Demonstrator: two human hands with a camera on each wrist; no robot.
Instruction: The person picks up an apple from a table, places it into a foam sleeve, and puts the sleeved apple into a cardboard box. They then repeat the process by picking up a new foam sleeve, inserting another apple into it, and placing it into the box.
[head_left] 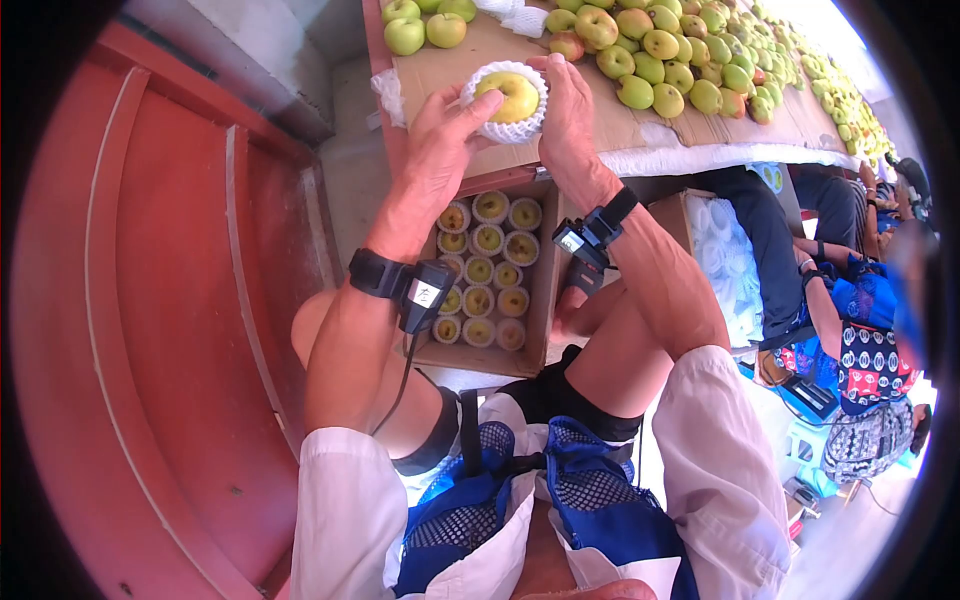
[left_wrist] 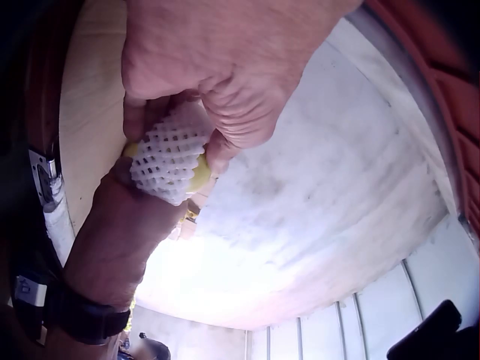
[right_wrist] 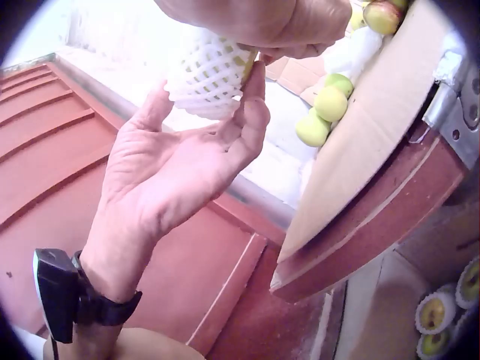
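A yellow-green apple [head_left: 512, 97] in a white foam net [head_left: 517, 130] is held up between both hands at the table's near edge. The left hand [head_left: 441, 135] grips it from the left, its thumb over the apple's face. On the other side the right hand [head_left: 570, 118] touches the net with its fingers upright. In the left wrist view the foam net [left_wrist: 171, 156] wraps the apple's side, with the left hand [left_wrist: 217, 67] curled over it. The right wrist view shows the left hand [right_wrist: 154, 161] cupped under the net [right_wrist: 210, 75].
Loose apples [head_left: 655, 55] cover the cardboard-topped table [head_left: 450, 90]. Below it stands a carton [head_left: 545, 300] of netted apples in rows. A box of foam nets [head_left: 722, 265] is at the right, beside other seated people. A red metal panel [head_left: 180, 250] is on the left.
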